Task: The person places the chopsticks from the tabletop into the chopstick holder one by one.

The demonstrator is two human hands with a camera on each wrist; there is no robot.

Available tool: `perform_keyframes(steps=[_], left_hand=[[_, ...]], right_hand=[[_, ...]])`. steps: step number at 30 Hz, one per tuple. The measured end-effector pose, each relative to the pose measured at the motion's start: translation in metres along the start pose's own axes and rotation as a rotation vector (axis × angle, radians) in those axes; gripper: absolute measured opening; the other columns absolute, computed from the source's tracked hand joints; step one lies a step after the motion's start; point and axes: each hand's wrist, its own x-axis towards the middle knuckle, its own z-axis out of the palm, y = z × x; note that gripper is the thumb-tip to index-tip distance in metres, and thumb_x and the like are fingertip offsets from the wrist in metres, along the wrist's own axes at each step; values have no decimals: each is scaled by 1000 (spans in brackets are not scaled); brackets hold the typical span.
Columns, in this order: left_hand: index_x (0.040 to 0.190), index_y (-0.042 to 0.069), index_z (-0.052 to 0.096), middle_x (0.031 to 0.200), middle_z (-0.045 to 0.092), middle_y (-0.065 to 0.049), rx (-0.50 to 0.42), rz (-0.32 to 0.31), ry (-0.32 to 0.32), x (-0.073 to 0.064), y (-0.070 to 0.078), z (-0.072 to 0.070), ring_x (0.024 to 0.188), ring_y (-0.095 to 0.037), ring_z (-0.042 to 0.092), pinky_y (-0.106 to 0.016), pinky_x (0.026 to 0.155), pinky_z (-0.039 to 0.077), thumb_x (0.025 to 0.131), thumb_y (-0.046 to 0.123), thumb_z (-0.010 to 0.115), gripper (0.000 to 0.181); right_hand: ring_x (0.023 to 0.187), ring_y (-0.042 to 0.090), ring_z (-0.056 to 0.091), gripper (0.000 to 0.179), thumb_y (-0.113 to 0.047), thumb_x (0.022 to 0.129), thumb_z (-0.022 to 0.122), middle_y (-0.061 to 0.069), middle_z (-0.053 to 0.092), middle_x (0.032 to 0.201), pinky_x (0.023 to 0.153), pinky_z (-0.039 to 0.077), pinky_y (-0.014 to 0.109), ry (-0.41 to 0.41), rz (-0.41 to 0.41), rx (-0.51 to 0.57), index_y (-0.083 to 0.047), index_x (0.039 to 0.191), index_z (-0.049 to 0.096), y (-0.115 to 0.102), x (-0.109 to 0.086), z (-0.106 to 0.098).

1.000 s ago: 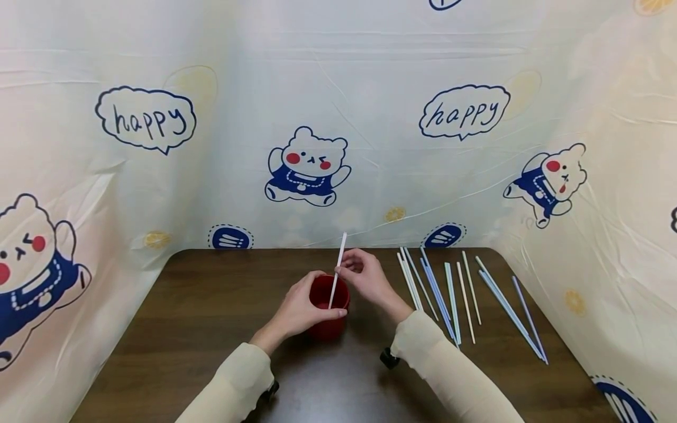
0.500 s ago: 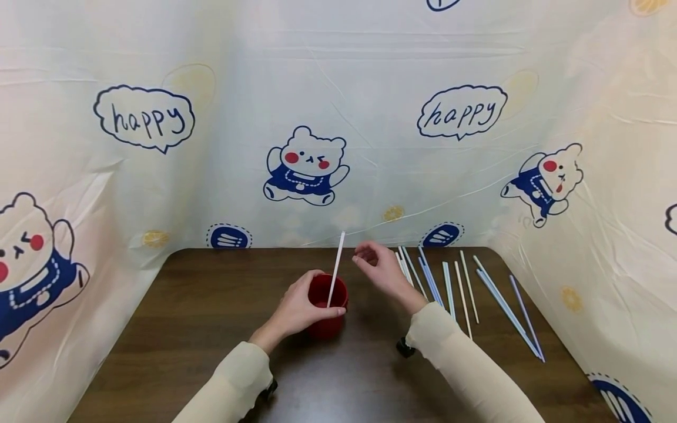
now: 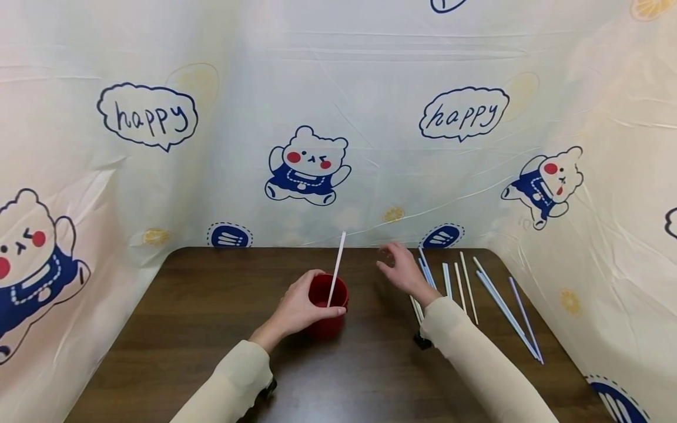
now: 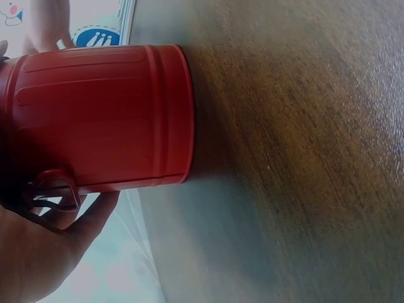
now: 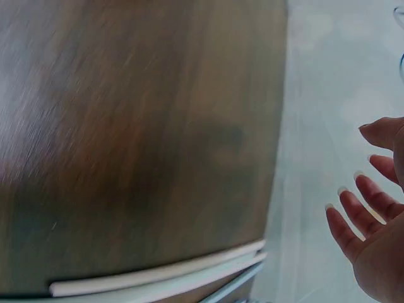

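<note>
My left hand (image 3: 298, 306) grips a red metal cup (image 4: 95, 120) from its left side, thumb along the near rim. The cup stands upright on the table and has a small wire handle (image 4: 57, 186) on its side. One white straw (image 3: 337, 267) leans inside it, its top rising well above the rim. Over the left end of a row of straws, my right hand (image 3: 404, 271) is held in the air. In the right wrist view its fingers (image 5: 360, 211) are spread and loosely bent, with nothing between them. Pale straws (image 5: 158, 273) lie below that hand.
Several blue, white and cream straws lie on the right of the brown wooden table (image 3: 174, 329), among them a pair of light blue straws (image 3: 508, 311) and a purple straw (image 3: 526, 320). A printed curtain (image 3: 370, 88) surrounds the back and sides.
My right hand has let go of the white straw in the cup and moved right, over the leftmost straws. My left hand has stayed on the cup.
</note>
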Motion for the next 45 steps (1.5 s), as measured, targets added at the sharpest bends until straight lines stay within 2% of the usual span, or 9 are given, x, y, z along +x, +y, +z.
perform_keyframes(steps=[5, 8, 15, 18, 23, 32, 45], left_hand=[[140, 22, 51, 131, 61, 3, 12, 9, 4, 0, -1, 0, 119, -23, 57, -46, 87, 58, 68, 56, 90, 88], [140, 21, 51, 131, 61, 3, 5, 7, 2, 0, 0, 1, 119, -23, 57, -46, 87, 58, 69, 55, 90, 88], [140, 21, 51, 132, 61, 2, 6, 3, 0, 0, 1, 0, 120, -24, 57, -47, 87, 58, 69, 55, 90, 88], [140, 22, 51, 132, 60, 3, 13, 0, 1, 0, 0, 0, 120, -23, 56, -47, 86, 58, 69, 55, 90, 88], [140, 23, 51, 132, 60, 3, 19, -1, 0, 0, 0, 0, 120, -22, 56, -48, 87, 58, 68, 56, 90, 88], [140, 24, 51, 132, 60, 4, 14, -12, -1, 0, 2, 0, 120, -22, 56, -47, 86, 58, 68, 54, 91, 87], [139, 24, 51, 132, 60, 4, 22, -10, 3, 0, 0, 1, 120, -22, 56, -48, 86, 58, 69, 56, 90, 86]], right_hand=[[124, 41, 55, 38, -15, 97, 70, 24, 53, 136, 101, 48, 55, -10, 100, -99, 1, 130, 59, 22, -4, 1], [122, 42, 55, 42, -14, 95, 70, 26, 52, 135, 101, 47, 56, -8, 147, -148, 4, 131, 58, 33, -7, 2], [114, 42, 58, 48, -12, 93, 71, 28, 54, 129, 97, 49, 56, -28, 242, -190, 8, 134, 56, 56, -14, 0], [116, 44, 57, 49, -13, 93, 71, 29, 53, 131, 97, 48, 57, -52, 270, -213, 8, 134, 56, 65, -17, 1], [123, 47, 54, 44, -11, 92, 71, 31, 53, 132, 102, 45, 58, -71, 279, -238, 9, 130, 58, 75, -19, 1], [93, 34, 61, 26, -7, 90, 71, 22, 62, 104, 83, 52, 52, -63, 257, -262, 7, 110, 64, 82, -16, 0], [89, 32, 61, 16, -4, 89, 69, 20, 62, 100, 79, 53, 50, -69, 278, -261, 5, 102, 65, 82, -16, 2]])
